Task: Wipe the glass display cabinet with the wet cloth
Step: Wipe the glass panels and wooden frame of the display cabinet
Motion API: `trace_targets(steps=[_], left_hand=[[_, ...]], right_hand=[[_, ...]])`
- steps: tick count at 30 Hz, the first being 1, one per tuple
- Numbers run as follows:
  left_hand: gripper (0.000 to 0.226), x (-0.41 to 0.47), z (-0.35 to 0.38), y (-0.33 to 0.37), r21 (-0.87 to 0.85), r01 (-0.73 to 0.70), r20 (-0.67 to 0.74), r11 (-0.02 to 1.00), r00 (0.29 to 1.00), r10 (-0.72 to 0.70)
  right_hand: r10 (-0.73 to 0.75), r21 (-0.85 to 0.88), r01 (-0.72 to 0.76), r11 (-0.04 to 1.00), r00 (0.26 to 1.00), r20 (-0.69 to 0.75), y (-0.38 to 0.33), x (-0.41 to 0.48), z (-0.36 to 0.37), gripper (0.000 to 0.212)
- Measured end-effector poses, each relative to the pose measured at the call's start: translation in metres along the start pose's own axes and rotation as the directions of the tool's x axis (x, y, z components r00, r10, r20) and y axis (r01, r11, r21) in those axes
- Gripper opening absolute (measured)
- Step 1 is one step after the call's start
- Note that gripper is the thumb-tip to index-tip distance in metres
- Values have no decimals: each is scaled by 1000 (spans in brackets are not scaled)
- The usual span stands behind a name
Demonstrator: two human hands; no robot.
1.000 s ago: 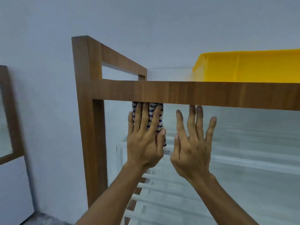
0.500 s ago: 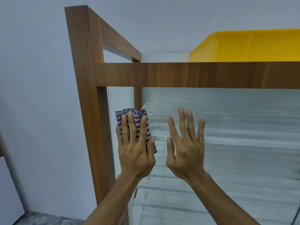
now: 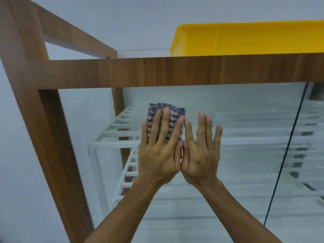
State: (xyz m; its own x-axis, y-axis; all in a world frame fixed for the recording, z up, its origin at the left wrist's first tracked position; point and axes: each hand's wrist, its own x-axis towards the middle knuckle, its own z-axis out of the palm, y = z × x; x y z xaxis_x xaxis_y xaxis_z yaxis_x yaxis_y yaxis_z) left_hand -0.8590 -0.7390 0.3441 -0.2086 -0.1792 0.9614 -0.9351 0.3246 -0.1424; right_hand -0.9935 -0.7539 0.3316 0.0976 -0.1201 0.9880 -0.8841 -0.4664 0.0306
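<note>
The left hand is pressing the cloth on the glass with straight fingers, not gripping it; the cloth is sitting near the glass's top edge, toward the left; the right hand is lying flat and empty beside it; pressing evenly, in overlapping rows, is looking best.
</note>
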Motion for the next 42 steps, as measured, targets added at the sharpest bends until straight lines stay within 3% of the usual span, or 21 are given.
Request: trace_targets(steps=[2, 7, 11, 13, 17, 18, 20, 23, 27, 31, 38, 42], left_hand=[[56, -20, 6, 3, 36, -32, 33, 999, 999, 31], [58, 19, 21, 48, 59, 170, -82, 984, 983, -165], [56, 19, 35, 80, 35, -41, -8, 999, 999, 42], [56, 8, 35, 75, 70, -74, -9, 995, 997, 75], [58, 40, 48, 119, 35, 233, -122, 972, 966, -228], [59, 49, 52, 138, 8, 205, -100, 979, 974, -204], [59, 45, 61, 165, -18, 0, -26, 1000, 1000, -1], [57, 20, 68, 169, -20, -187, 70, 982, 980, 188], [55, 42, 75, 189, -2, -27, 8, 1000, 1000, 27], [56, 57, 88, 226, -16, -91, 30, 996, 995, 91], [67, 14, 86, 210, -58, -208, 90, 977, 973, 212], [65, 13, 74, 177, -15, -82, 45, 997, 996, 82]], right_hand=[[40, 8, -40, 999, 999, -11, 19, -2, -10, 51], [62, 41, -61, 997, 998, -26, 46, 1, -23, 52], [43, 3, -43, 999, 999, -17, 97, -11, -44, 49], [69, 35, -68, 997, 997, -39, 130, -19, -62, 53], [2, 125, 13, 992, 993, -121, 157, -26, -85, 59], [0, 106, 15, 994, 990, -140, 162, -26, -88, 58], [28, 50, -22, 999, 990, -138, 180, -22, -95, 56], [48, -46, -51, 998, 996, -73, 207, -21, -105, 56], [31, -36, -33, 999, 997, -68, 211, -25, -104, 50], [74, 65, -67, 996, 991, -113, 215, -28, -104, 48], [135, 95, -124, 988, 983, -121, 207, -28, -104, 49], [161, 78, -154, 985, 984, -81, 177, -27, -97, 55]])
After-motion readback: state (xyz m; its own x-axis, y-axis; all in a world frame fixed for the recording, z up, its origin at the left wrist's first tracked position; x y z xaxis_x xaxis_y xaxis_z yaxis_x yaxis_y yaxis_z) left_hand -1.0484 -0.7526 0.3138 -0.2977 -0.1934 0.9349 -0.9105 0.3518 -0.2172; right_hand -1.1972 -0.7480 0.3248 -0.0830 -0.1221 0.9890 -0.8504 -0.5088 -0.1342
